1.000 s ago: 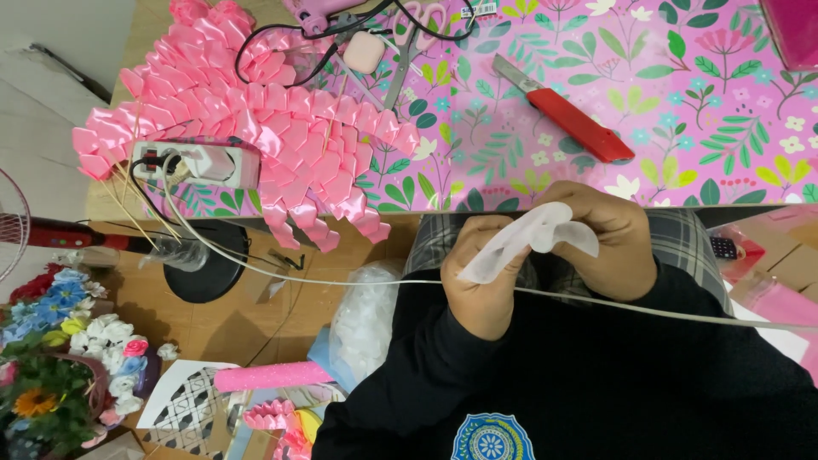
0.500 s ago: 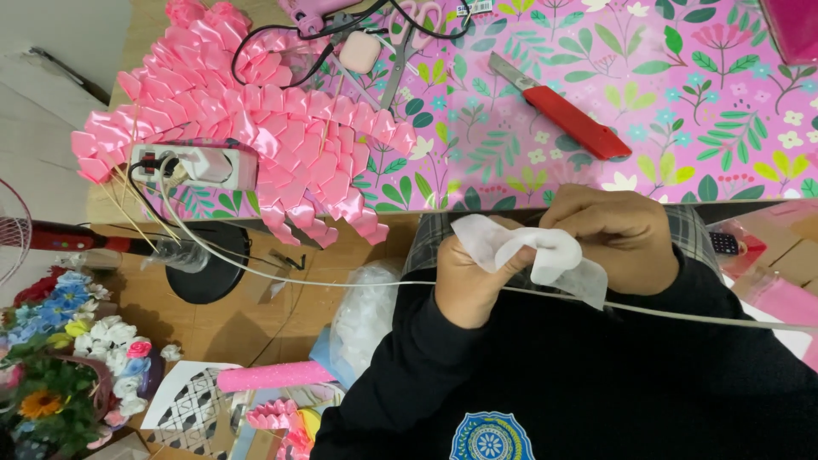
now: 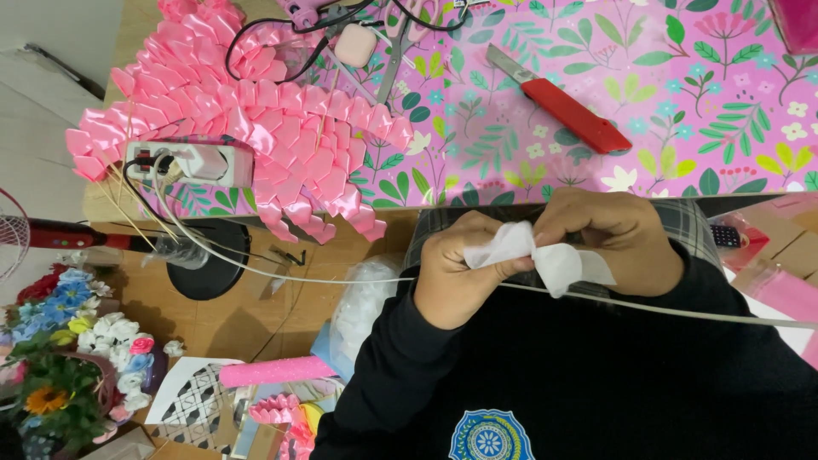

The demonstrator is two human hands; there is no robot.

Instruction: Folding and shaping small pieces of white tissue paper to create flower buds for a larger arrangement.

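- Work in hand: a strip of white ribbon point(image 3: 532, 253) is being folded between both hands, close to the person's chest and just below the edge of the surface point(image 3: 682, 94); by my reading the fold is partway done, since one end is already pinched into a pointed shape while the other end hangs loose to the right
- Done so far, judging by what lies about: a big heap of finished pink ribbon petals point(image 3: 256, 119) sits on the left of the surface, partly over a white power strip point(image 3: 192, 162); no white petals show beside them, so the white batch looks barely begun
- The left hand point(image 3: 460, 277) is closed, thumb and fingers pinching the ribbon's left fold; the right hand point(image 3: 609, 238) is closed too, fingertips gripping the ribbon at its middle
- The ribbon looks thin, satiny, slightly translucent, creased at the pinch
- A pale cord point(image 3: 341, 279) runs beneath the hands; a red utility knife point(image 3: 562, 106) and scissors point(image 3: 400, 43) lie untouched farther up
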